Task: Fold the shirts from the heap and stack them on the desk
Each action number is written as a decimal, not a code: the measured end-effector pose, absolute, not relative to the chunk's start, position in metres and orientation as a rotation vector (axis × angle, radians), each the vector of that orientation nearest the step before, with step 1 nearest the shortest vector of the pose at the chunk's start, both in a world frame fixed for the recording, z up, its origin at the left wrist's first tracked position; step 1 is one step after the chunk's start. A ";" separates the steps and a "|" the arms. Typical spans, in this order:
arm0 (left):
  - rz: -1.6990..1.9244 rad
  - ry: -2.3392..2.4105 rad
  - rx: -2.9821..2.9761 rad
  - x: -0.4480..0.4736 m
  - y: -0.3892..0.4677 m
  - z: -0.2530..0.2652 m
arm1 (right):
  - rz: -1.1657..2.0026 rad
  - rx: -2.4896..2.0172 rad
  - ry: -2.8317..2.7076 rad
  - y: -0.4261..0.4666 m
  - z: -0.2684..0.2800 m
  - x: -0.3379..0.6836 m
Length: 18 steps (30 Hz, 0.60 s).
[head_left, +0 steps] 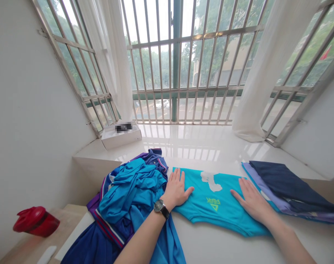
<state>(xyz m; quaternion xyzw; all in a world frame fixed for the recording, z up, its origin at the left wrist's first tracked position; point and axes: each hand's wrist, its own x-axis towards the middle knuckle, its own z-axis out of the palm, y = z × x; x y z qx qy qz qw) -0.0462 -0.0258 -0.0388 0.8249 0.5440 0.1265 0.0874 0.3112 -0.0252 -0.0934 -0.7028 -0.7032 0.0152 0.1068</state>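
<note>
A turquoise sleeveless shirt (194, 209) with a white print and a yellow-green logo lies folded flat on the white surface. On its left end rests my left hand (176, 187), fingers stretched out and a black-strapped watch (159, 206) on the wrist. My right hand (252, 201) presses flat on the shirt's right end, thumb spread. Beside my left arm is a loose heap of blue and purple clothes (134, 183). Past my right hand sits a stack of folded clothes (288, 183), dark navy on top.
An opened white box (123, 137) stands on the window ledge (189, 143) at the left. A red cap (36, 221) lies at the lower left near a white object (47, 255). White curtains (262, 73) hang before the barred window (174, 66).
</note>
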 end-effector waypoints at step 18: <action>0.354 1.616 2.454 -0.046 -0.025 -0.039 | 0.018 -2.072 -2.037 -0.027 -0.095 0.310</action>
